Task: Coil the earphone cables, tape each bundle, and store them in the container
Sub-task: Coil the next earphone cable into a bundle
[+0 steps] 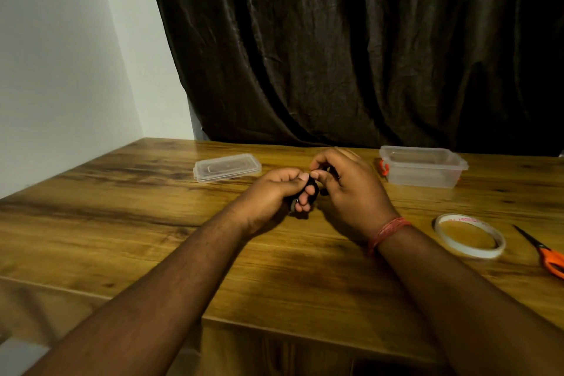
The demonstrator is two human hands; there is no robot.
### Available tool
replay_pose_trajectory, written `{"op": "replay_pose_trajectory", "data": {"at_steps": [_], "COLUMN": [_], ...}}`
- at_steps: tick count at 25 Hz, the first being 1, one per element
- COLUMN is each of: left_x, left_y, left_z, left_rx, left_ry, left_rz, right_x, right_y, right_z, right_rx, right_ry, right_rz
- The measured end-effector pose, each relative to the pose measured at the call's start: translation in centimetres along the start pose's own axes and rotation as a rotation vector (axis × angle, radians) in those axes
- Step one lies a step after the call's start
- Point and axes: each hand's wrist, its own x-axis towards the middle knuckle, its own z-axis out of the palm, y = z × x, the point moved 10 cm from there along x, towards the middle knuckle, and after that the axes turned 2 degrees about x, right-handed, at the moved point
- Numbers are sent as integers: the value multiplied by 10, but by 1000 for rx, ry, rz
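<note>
— Black cable [312, 185], bunched small between both hands, just above the wooden table [152, 223] at its middle.

— Left hand [276, 192]?

— Curled round the bundle, thumb pressed on top, fingers tucked under the loops.

— Right hand [345, 189]?

— Pinching the upper end of the same cable with thumb and forefinger, other fingers bent. Looks like winding, judging from the pose.

— Advice for the step?

— Keep each loop the same size, lay turns side by side, hold tension light, trap the loose end under the left thumb before reaching for tape. Avoid kinks near the plug.

— Count?

— One cable seen; more hidden in the hands, cannot tell. One clear container [422, 166], open, far right of the hands, apparently empty. One clear lid [227, 166], flat, far left of the hands. One roll of tape [470, 236], near the right wrist. One pair of orange scissors [546, 253], just beyond the tape at the right edge. One red thread band [386, 232] on the right wrist.

— Taped bundles?

— None visible.
</note>
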Motion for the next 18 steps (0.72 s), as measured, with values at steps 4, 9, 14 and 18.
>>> {"op": "replay_pose_trajectory", "data": {"at_steps": [4,9,14,18], "left_x": [-5,-7,-8,-10], "left_y": [9,19,22,21], "left_z": [-4,-9,-15,-14], "left_rx": [-123,-268,-332,-316], "left_ry": [10,101,148,150], "left_rz": [18,61,73,51], "right_x": [1,0,-1,-2], "right_y": [10,15,14,16], "right_z": [4,9,14,18], "right_rx": [162,313,389,434], "right_ry": [2,-18,-43,-63], "right_rz": [110,233,258,272]}}
